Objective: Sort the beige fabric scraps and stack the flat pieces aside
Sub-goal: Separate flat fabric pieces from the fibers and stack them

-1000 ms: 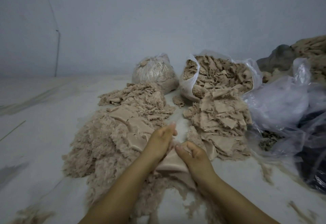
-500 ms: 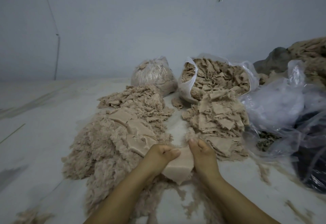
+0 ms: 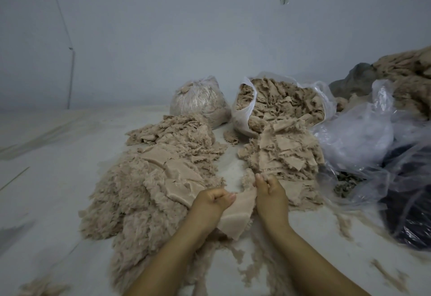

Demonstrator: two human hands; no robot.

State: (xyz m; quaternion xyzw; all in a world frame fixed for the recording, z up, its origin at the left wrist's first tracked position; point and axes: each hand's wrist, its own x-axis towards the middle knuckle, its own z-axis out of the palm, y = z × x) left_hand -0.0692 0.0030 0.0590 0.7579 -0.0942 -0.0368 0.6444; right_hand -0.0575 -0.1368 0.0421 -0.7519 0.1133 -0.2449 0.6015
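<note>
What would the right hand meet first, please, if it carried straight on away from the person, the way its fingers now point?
Probably the pile of flat beige scraps lying just beyond the right hand; its near edge sits close to the fingertips. Farther along that line stands the open white bag, though depth is hard to judge from one view.

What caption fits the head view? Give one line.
Both hands, left hand and right hand, grip a flat beige fabric piece between scrap piles.

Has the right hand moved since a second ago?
Yes. The right hand moved away from the person, toward the flat-piece pile, now pinching the stack.
</note>
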